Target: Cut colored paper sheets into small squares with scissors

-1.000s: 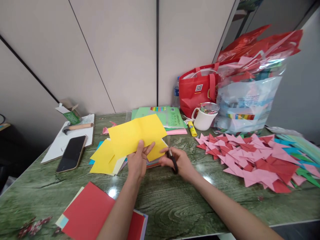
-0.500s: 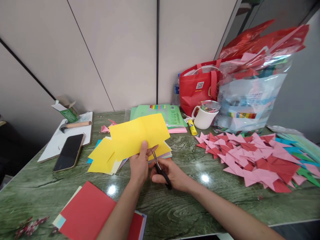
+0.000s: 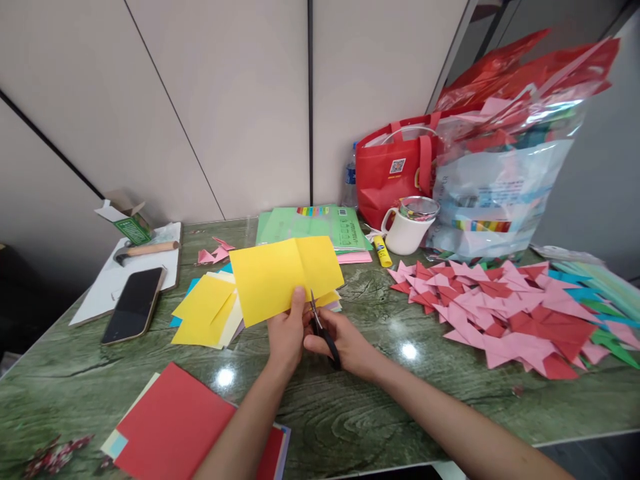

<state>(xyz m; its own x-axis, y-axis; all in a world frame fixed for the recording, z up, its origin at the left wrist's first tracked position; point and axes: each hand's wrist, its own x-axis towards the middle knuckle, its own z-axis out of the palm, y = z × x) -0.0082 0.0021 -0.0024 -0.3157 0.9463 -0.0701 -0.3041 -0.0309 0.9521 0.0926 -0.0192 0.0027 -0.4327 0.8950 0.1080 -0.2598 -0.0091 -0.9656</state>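
Note:
A creased sheet of yellow paper (image 3: 273, 277) is held up over the table by my left hand (image 3: 287, 333), its thumb pressed on the front near the lower edge. My right hand (image 3: 343, 343) grips a pair of scissors (image 3: 326, 340) by the black handles. The scissor blades point up at the paper's lower edge, just right of my left thumb, and look nearly closed. Behind and below the sheet lies a loose pile of yellow paper pieces (image 3: 203, 307) with cream, blue and purple ones. In front, red paper sheets (image 3: 175, 420) are partly covered by my left forearm.
Folded pink and red paper pieces (image 3: 505, 307) spread over the right side. Behind them stand a white mug (image 3: 410, 233), a glue stick (image 3: 382, 251), a red bag (image 3: 390, 180) and a clear plastic bag (image 3: 500, 193). Leftward lie a phone (image 3: 134, 305) and a hammer (image 3: 150, 249).
The yellow sheet has shifted slightly right and down and tilted a little. The scissors' blades have closed together and now stand more upright. My left hand has moved right, nearer the right hand.

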